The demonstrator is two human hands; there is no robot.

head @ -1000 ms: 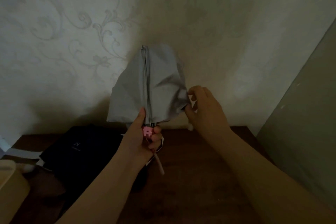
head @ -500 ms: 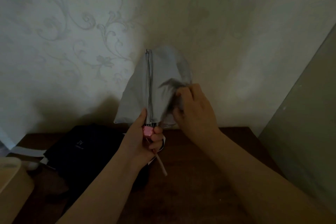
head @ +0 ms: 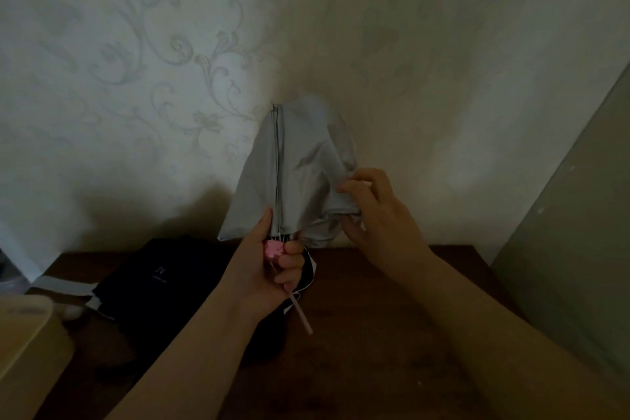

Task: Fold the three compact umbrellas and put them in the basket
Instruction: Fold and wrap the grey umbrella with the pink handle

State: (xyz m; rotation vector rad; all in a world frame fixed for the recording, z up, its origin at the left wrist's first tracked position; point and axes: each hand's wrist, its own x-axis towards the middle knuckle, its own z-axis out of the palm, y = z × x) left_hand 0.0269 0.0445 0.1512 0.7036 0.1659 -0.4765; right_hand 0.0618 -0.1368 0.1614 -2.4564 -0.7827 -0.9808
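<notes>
Dark wood of the table [head: 392,334] fills the near ground, with both forearms reaching over it. At the near left edge sits a pale container [head: 27,344], perhaps the basket, though too little shows to be sure. A black umbrella [head: 163,286] lies flat on the table behind it, seemingly awaiting its turn. Farther out, the left hand [head: 269,269] grips the pink handle [head: 274,248] of the grey umbrella [head: 293,177], fingers curled round it, holding it upright so the cloth hangs free for pleating. The right hand [head: 375,211] pinches a fold of that grey cloth at its right edge, probably to smooth the panels round the shaft. Patterned wallpaper [head: 153,61] stands behind.
</notes>
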